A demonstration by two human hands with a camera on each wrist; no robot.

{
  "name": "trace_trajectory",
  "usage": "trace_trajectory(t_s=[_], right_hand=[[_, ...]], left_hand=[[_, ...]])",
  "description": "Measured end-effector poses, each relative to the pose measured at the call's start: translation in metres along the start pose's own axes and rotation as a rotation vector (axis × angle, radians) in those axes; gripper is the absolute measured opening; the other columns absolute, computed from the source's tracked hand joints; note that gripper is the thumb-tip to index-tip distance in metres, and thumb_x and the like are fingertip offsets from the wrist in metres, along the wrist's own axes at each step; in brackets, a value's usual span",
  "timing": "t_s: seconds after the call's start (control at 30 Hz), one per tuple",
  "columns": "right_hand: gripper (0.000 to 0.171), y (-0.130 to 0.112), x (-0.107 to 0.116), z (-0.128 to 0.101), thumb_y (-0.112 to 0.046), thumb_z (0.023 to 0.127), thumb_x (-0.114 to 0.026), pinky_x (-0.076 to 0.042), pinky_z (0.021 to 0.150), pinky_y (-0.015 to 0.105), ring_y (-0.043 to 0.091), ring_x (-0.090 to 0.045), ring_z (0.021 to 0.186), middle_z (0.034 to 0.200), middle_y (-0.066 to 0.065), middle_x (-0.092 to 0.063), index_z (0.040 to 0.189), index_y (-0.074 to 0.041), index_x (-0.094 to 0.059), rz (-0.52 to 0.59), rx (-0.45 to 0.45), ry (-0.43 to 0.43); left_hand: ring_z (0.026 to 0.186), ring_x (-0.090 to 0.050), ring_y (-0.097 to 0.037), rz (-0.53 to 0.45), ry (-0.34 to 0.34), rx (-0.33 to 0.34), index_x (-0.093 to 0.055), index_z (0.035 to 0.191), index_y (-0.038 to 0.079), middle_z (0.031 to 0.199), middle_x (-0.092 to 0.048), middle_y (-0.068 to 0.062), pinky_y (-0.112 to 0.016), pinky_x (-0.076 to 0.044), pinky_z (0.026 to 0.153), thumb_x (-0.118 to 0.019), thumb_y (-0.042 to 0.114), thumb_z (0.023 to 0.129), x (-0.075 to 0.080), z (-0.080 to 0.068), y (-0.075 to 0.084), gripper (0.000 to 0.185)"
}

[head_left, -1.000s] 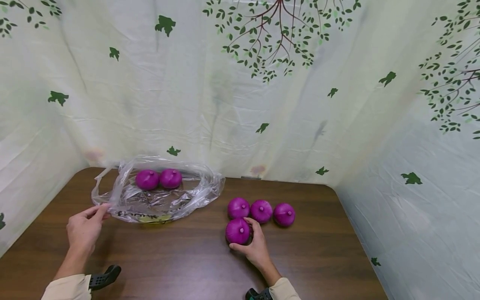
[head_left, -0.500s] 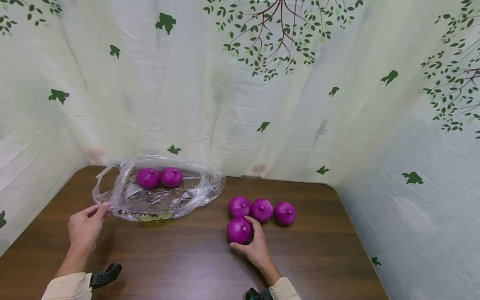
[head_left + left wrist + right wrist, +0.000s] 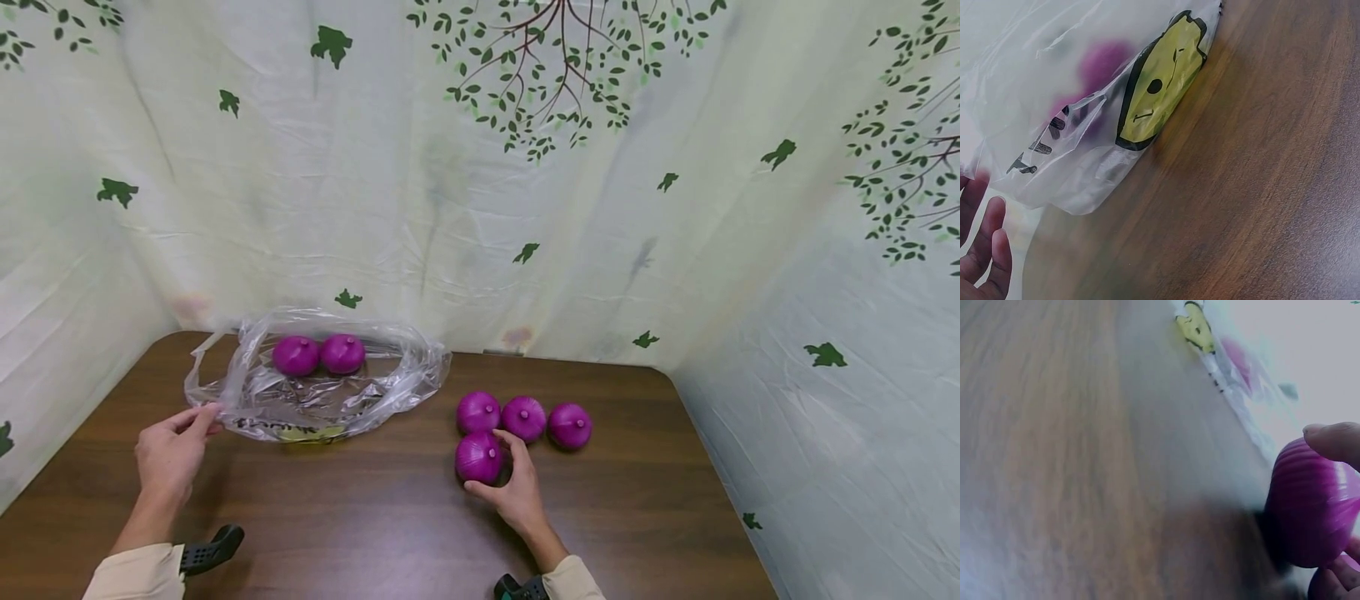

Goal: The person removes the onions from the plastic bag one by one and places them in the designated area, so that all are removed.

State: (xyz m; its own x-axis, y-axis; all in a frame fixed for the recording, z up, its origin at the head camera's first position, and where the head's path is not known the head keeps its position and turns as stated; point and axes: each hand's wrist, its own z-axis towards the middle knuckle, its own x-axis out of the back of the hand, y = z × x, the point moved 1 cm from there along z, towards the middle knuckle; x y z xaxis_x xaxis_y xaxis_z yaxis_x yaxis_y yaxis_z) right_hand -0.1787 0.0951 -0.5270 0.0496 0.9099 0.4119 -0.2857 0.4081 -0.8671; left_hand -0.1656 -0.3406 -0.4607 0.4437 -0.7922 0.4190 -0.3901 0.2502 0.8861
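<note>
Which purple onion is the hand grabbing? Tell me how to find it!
Look at the brown table, right of the clear plastic bag. Three purple onions sit in a row; the one you want sits alone in front of them, with the right hand curled around it.

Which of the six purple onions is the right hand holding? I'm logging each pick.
The front onion, alone nearest the table's front edge, gripped by the right hand; three others line up behind it, two lie in the bag.

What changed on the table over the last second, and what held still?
The right hand, gripping the nearest purple onion, nudged it slightly away, toward the row of three onions. The left hand stayed at the edge of the clear plastic bag, whose two onions did not move.
</note>
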Motion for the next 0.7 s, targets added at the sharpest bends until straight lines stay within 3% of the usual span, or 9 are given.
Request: trace_trajectory(t_s=[0.13, 0.3, 0.53, 0.7], right_hand=[[0.08, -0.004, 0.003, -0.001, -0.017, 0.062, -0.091, -0.04, 0.099, 0.048, 0.029, -0.051, 0.117, 0.128, 0.009, -0.055, 0.13, -0.007, -0.05, 0.027, 0.009, 0.01], [0.076, -0.011, 0.005, 0.001, -0.017, 0.065, -0.09, -0.039, 0.099, 0.051, 0.033, -0.052, 0.118, 0.126, 0.011, -0.057, 0.129, -0.006, -0.052, 0.032, 0.039, 0.029], [0.071, -0.028, 0.008, 0.008, -0.017, 0.067, -0.089, -0.039, 0.096, 0.053, 0.036, -0.051, 0.115, 0.125, 0.012, -0.055, 0.127, -0.006, -0.053, 0.019, 0.052, 0.021], [0.069, -0.04, 0.009, 0.019, -0.016, 0.067, -0.088, -0.039, 0.095, 0.054, 0.037, -0.051, 0.111, 0.126, 0.011, -0.054, 0.126, -0.007, -0.054, 0.045, 0.054, -0.013]], left_hand=[[0.082, -0.057, -0.011, 0.001, 0.009, 0.0, -0.052, 0.136, 0.001, 0.068, -0.056, 0.024, -0.036, -0.044, 0.08, -0.052, 0.054, 0.093, 0.001, 0.001, 0.0, 0.069], [0.094, -0.057, -0.023, -0.019, -0.002, 0.005, -0.05, 0.138, 0.001, 0.068, -0.055, 0.025, -0.051, -0.04, 0.094, -0.051, 0.054, 0.093, 0.001, 0.0, 0.0, 0.069], [0.097, -0.056, -0.024, -0.02, -0.008, -0.003, -0.05, 0.138, 0.001, 0.067, -0.053, 0.026, -0.051, -0.039, 0.096, -0.051, 0.052, 0.094, 0.0, -0.001, 0.002, 0.068], [0.089, -0.056, -0.017, -0.011, 0.001, 0.001, -0.05, 0.138, 0.001, 0.07, -0.057, 0.023, -0.045, -0.042, 0.091, -0.051, 0.052, 0.094, 0.001, 0.0, 0.003, 0.067]])
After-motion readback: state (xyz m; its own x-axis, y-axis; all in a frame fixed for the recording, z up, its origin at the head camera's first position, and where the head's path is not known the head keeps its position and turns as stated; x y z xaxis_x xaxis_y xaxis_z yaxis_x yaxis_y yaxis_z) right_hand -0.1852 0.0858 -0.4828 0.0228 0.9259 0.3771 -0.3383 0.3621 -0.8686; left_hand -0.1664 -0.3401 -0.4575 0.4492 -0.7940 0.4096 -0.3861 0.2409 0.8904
